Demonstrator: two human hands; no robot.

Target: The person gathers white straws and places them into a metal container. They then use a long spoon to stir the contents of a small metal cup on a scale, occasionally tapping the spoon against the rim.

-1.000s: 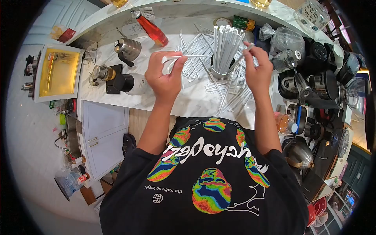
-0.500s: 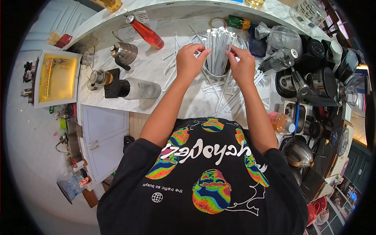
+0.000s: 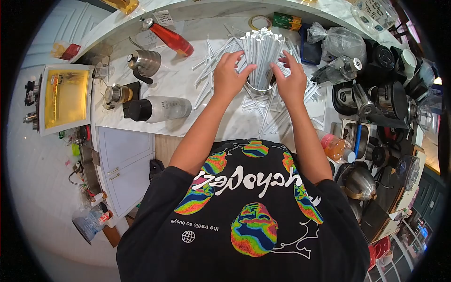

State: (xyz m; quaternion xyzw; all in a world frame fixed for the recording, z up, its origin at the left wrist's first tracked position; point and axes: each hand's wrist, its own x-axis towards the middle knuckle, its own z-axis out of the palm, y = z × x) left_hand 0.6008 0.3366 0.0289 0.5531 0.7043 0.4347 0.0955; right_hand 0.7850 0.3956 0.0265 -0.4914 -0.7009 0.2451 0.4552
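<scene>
A thick bunch of white paper-wrapped straws (image 3: 263,54) stands upright in a round metal cup (image 3: 260,89) on the marble counter. My left hand (image 3: 229,74) is at the left side of the bunch, fingers apart, with the thumb tip at the straws. On the right side my right hand (image 3: 290,77) curves beside the bunch, its fingers and thumb apart. Neither hand grips a straw. Loose wrapped straws (image 3: 277,117) lie scattered on the counter around the cup, to both sides and in front of it.
Left of the straws are a red bottle (image 3: 171,38), a steel kettle (image 3: 144,63) and a clear bottle with black lid (image 3: 162,109). To the right lie a glass shaker (image 3: 337,70), a plastic bag (image 3: 343,43) and an orange drink bottle (image 3: 337,146). A tape roll (image 3: 259,22) sits behind.
Both hands have loosened from the straw bunch, their fingers spreading wider apart. The straws stay upright in the cup. The view has shifted slightly.
</scene>
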